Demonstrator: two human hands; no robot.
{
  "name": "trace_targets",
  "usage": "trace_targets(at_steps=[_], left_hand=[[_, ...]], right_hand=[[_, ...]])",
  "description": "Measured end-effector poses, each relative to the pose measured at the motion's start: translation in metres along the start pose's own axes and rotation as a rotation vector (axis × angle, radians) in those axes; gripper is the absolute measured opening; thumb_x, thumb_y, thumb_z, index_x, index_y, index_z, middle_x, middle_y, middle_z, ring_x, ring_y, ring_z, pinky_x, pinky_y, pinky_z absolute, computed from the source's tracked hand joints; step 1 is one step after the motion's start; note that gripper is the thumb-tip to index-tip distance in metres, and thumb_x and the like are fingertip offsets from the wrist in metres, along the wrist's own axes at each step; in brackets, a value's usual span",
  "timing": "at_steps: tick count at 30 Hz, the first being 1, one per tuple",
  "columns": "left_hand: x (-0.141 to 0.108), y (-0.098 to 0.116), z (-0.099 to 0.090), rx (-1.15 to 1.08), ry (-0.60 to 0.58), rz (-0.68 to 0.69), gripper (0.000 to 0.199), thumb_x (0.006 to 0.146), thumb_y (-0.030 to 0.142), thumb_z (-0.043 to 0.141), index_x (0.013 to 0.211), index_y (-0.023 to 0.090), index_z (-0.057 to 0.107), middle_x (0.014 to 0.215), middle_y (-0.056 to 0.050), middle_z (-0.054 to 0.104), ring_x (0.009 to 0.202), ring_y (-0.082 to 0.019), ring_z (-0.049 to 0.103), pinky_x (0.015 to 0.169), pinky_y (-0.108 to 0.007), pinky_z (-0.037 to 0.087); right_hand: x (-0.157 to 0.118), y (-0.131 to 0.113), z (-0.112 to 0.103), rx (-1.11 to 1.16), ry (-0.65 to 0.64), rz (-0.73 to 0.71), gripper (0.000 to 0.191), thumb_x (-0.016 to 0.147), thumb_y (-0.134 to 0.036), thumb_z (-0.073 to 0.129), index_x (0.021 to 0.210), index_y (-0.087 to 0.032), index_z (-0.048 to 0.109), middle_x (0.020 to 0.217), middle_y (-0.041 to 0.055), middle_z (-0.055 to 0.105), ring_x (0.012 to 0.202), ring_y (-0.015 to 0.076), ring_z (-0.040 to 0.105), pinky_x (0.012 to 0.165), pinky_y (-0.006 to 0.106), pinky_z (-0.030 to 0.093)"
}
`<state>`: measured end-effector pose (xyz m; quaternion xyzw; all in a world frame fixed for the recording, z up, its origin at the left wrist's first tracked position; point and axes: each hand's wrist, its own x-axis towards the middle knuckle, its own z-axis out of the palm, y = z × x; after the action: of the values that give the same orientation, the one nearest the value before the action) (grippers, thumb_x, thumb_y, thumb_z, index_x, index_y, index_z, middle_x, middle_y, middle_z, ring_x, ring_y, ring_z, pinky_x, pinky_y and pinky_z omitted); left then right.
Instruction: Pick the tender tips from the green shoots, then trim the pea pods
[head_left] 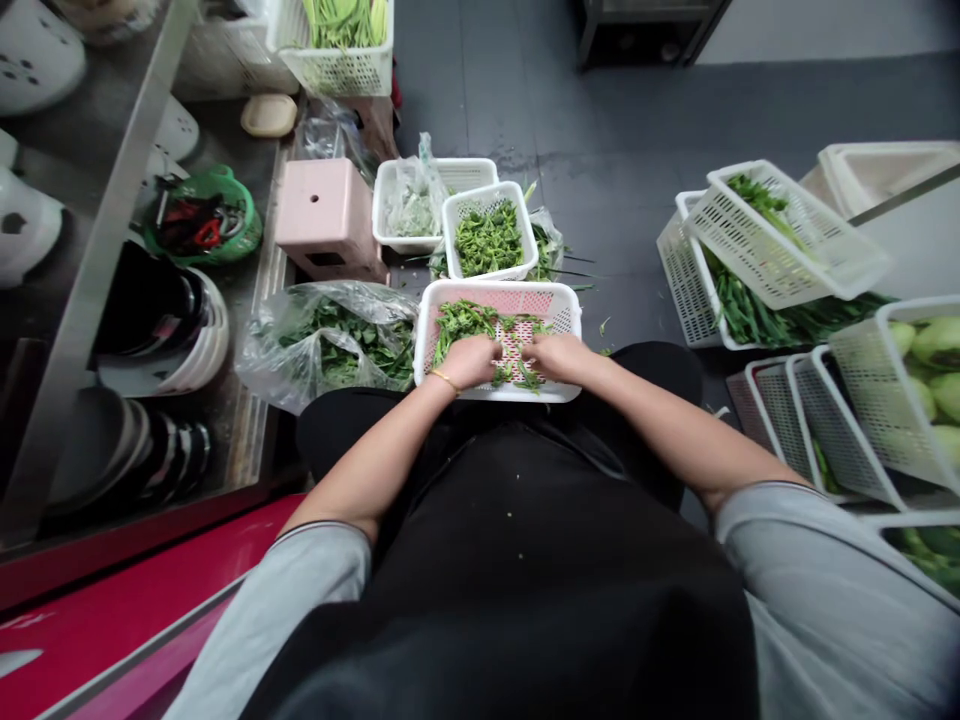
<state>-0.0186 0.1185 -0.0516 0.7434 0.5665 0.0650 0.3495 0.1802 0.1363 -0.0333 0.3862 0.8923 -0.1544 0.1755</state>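
Note:
A white plastic basket point(574, 335) with a perforated, pinkish-looking bottom sits low in front of my lap. Cut green leafy sprigs point(463, 318) are heaped at its left end, with loose bits scattered across the middle. My left hand point(476, 362), a thin yellow band at its wrist, is inside the basket with fingers curled closed around green sprigs beside the heap. Facing it, my right hand point(556, 357) has its fingers pinched together over the basket's right half; what they hold is hidden. A small gap separates the two hands.
Beyond stands a smaller white basket point(450, 235) full of greens. At left lie a clear bag of leaves point(337, 340), a pink stool point(322, 205) and a metal shelf point(112, 180) with bowls. Stacked vegetable baskets point(690, 270) stand on the right, on dark floor tiles point(622, 170).

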Motion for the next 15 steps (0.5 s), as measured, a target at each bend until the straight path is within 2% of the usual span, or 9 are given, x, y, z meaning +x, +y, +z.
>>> trace_targets(at_steps=[2,5,8,10,12,15], left_hand=[[0.019,0.005,0.013,0.278,-0.129,0.007,0.017,0.069,0.011,0.061,0.082,0.012,0.071,0.09,-0.017,0.066,0.091,-0.028,0.062,0.079,-0.034,0.045],[0.034,0.002,0.023,0.355,-0.191,-0.002,0.018,0.073,0.012,0.058,0.084,0.01,0.072,0.092,-0.022,0.066,0.093,-0.033,0.063,0.082,-0.039,0.044],[0.037,-0.006,0.022,0.395,-0.234,0.028,0.022,0.075,0.012,0.054,0.088,0.008,0.072,0.096,-0.024,0.066,0.093,-0.034,0.063,0.081,-0.041,0.044],[0.036,-0.011,0.02,0.402,-0.249,0.051,0.024,0.076,0.013,0.052,0.089,0.008,0.072,0.096,-0.024,0.065,0.093,-0.034,0.063,0.08,-0.041,0.044],[0.033,-0.013,0.02,0.4,-0.247,0.062,0.026,0.075,0.015,0.053,0.091,0.009,0.071,0.097,-0.023,0.065,0.093,-0.034,0.063,0.08,-0.04,0.045],[0.031,-0.014,0.025,0.385,-0.229,0.063,0.028,0.073,0.015,0.054,0.095,0.011,0.07,0.097,-0.02,0.066,0.092,-0.031,0.063,0.079,-0.037,0.044]], right_hand=[[0.03,-0.009,0.013,-0.042,-0.036,-0.039,0.033,0.087,-0.017,0.041,0.107,-0.013,0.067,0.098,0.0153,0.065,0.082,0.0226,0.061,0.062,0.028,0.037],[0.05,-0.012,0.024,-0.044,-0.036,-0.084,0.031,0.086,-0.015,0.042,0.105,-0.01,0.066,0.099,0.0172,0.065,0.082,0.0232,0.06,0.061,0.028,0.035],[0.047,0.001,0.021,-0.02,-0.015,-0.107,0.028,0.084,-0.019,0.044,0.102,-0.013,0.066,0.1,0.0152,0.064,0.08,0.022,0.059,0.06,0.028,0.034],[0.039,0.013,0.012,0.04,0.027,-0.067,0.025,0.081,-0.02,0.047,0.096,-0.014,0.066,0.097,0.0136,0.064,0.079,0.0208,0.058,0.062,0.027,0.034],[0.03,0.023,0.002,0.148,0.089,-0.02,0.019,0.076,-0.017,0.05,0.088,-0.014,0.065,0.09,0.0108,0.065,0.078,0.0189,0.056,0.064,0.027,0.035],[0.022,0.028,-0.007,0.428,0.186,0.007,0.013,0.071,-0.013,0.051,0.08,-0.014,0.061,0.077,0.0048,0.063,0.071,0.0145,0.054,0.065,0.025,0.037]])
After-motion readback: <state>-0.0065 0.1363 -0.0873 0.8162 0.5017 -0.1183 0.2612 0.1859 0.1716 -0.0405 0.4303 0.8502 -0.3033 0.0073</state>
